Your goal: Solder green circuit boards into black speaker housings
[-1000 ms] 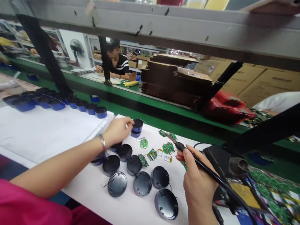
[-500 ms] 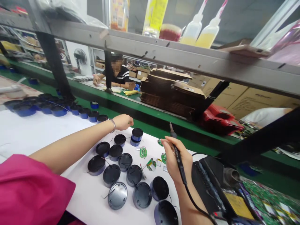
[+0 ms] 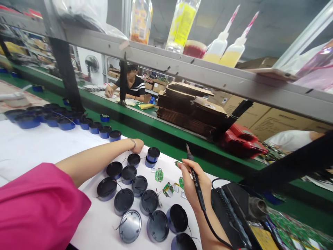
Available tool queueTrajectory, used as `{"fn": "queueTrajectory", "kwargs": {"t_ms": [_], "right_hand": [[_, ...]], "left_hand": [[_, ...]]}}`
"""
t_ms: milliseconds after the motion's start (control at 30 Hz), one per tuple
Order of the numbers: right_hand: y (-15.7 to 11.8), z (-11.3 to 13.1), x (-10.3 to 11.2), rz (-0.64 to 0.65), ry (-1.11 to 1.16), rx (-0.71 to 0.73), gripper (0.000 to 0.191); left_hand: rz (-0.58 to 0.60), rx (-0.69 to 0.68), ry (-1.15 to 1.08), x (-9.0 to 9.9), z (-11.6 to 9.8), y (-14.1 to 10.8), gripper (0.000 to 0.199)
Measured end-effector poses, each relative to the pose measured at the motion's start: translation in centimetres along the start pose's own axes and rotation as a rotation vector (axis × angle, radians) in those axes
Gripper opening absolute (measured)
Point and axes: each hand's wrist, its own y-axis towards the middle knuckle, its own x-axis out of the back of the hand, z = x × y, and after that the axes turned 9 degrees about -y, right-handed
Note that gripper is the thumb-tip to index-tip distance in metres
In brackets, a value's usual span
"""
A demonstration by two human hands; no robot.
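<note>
My right hand (image 3: 196, 180) is closed round a black soldering iron (image 3: 197, 189), its tip pointing up and away over the green bench edge. At the far edge of the white sheet, my left hand (image 3: 137, 146) is closed with its knuckles up; whatever its fingers hold is hidden. Just below it sits a round black-and-blue housing (image 3: 134, 159) with thin wires. Close by on the right, two housings (image 3: 152, 154) are stacked. Several more open housings (image 3: 139, 185) spread towards me. Small green circuit boards (image 3: 159, 175) with wires and silver battery cells lie between my hands.
A soldering station (image 3: 229, 205) stands at right beside a heap of green boards (image 3: 293, 225). More blue housings (image 3: 66, 123) line the left. Overhead runs a metal shelf (image 3: 161, 57) with bottles. Beyond sits a co-worker (image 3: 134, 85) near stacked cardboard (image 3: 189, 109).
My left hand has moved down and slightly left, towards the sheet's far edge. My right hand still holds the soldering iron, a little lower in view. The camera view has shifted slightly.
</note>
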Motion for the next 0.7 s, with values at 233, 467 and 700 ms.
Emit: {"fn": "queueTrajectory", "kwargs": {"t_ms": [233,467,700], "right_hand": [[0.1,-0.5,1.1,-0.02,-0.052,0.026,0.017],[1.9,-2.1,-1.5,0.056,-0.103,0.156,0.017],[3.6,-2.4,-4.0,0.182,-0.15,0.279,0.016]], "left_hand": [[-0.202,-0.23,-0.086,2.8,-1.3,-1.5,0.032],[-0.169,-0.45,-0.091,2.6,-3.4,-3.1,0.023],[-0.225,-0.525,-0.088,2.7,-2.9,-3.2,0.02]]}}
